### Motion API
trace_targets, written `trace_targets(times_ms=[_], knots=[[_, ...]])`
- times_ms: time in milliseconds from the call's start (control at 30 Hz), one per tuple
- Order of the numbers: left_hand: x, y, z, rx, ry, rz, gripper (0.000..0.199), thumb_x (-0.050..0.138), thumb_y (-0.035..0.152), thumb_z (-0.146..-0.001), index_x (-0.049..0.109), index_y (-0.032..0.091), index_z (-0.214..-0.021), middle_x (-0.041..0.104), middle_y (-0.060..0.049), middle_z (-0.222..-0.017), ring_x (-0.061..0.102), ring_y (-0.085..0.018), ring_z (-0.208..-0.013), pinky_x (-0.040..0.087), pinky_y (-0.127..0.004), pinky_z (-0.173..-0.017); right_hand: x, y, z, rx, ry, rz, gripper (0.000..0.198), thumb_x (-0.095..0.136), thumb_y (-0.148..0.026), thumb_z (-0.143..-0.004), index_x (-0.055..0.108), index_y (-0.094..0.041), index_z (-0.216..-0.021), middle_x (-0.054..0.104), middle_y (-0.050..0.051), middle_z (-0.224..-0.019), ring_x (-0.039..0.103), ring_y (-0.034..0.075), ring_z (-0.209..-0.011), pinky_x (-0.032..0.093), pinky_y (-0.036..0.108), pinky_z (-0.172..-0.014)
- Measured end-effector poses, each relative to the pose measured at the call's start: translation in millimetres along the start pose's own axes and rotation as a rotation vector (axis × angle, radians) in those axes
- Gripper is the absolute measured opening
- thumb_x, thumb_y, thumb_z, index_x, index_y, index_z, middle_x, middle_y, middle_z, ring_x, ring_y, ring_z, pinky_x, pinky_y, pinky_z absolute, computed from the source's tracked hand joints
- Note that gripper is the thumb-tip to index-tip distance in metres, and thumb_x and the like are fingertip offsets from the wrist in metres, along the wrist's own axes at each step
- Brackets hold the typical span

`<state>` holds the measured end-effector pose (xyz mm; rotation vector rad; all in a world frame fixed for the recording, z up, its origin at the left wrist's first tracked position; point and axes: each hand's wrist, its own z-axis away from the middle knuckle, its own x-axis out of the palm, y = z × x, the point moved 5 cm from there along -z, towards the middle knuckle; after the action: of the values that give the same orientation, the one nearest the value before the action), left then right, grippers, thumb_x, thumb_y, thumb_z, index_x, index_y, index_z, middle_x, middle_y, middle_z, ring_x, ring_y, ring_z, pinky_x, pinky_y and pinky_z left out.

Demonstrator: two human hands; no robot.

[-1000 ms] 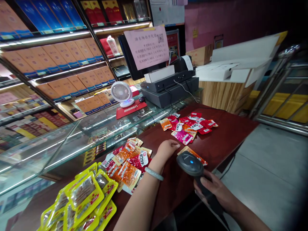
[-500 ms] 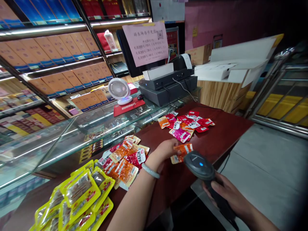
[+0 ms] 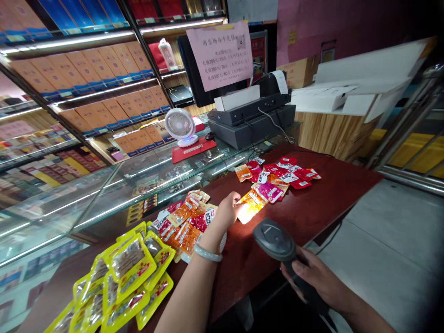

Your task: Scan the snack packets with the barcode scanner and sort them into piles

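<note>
My left hand (image 3: 229, 210), with a pale bangle at the wrist, pinches the edge of an orange snack packet (image 3: 252, 203). Bright light from the scanner falls on that packet's lower end. Wrapped round the handle of a black barcode scanner (image 3: 274, 238) is my right hand (image 3: 317, 273), the scanner's head turned toward the packet. Just beyond the held packet lies a pile of red and pink packets (image 3: 289, 173). Left of my left wrist, orange and red packets (image 3: 187, 231) form another heap. Yellow-edged clear packs (image 3: 130, 263) are stacked nearest me at the left.
A glass display counter (image 3: 114, 185) runs along the far side of the dark red tabletop (image 3: 312, 208). On it stand a white fan (image 3: 180, 125) and a black cash register (image 3: 253, 120) with a pink sign (image 3: 222, 58). A metal railing (image 3: 409, 120) rises at the right.
The orange packet has turned and now lies against the far pile's pink packet. The scanner has shifted left, and its light now shows on the packet. The whole view has swung slightly left.
</note>
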<state>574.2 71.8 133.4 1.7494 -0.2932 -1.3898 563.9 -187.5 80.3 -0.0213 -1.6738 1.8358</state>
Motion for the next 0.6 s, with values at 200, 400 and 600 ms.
trace_targets(times_ms=[200,400,600], knots=[[-54,-6,25,-0.07,-0.099,-0.255,0.024,0.067,0.031,-0.077,0.06,0.021,-0.099,0.067,0.0,-0.09,0.06,-0.014,-0.078,0.042,-0.023,-0.068,8,-6,-14,-0.059,-0.082,0.024,0.052,0.07,-0.064,-0.08,0.056,-0.017,-0.099,0.054,-0.005,-0.063,0.044,0.006,-0.044,0.038,0.017,-0.039],[-116,-12,10,-0.169,0.013,-0.587,0.029,0.066,0.045,-0.079,0.068,0.023,-0.097,0.073,-0.006,-0.097,0.066,-0.021,-0.088,0.044,-0.027,-0.073,10,-11,-43,-0.041,-0.088,-0.076,0.064,0.07,-0.062,-0.08,0.049,-0.016,-0.12,0.054,-0.007,-0.061,0.042,0.005,-0.04,0.036,0.016,-0.036],[-53,6,-82,-0.117,0.046,-0.427,0.042,0.061,0.048,-0.085,0.067,0.018,-0.113,0.074,-0.01,-0.108,0.069,-0.021,-0.095,0.046,-0.026,-0.077,3,-13,-65,-0.007,-0.022,-0.143,0.074,0.072,-0.063,-0.078,0.044,-0.016,-0.127,0.055,-0.008,-0.06,0.043,0.006,-0.041,0.038,0.016,-0.036]])
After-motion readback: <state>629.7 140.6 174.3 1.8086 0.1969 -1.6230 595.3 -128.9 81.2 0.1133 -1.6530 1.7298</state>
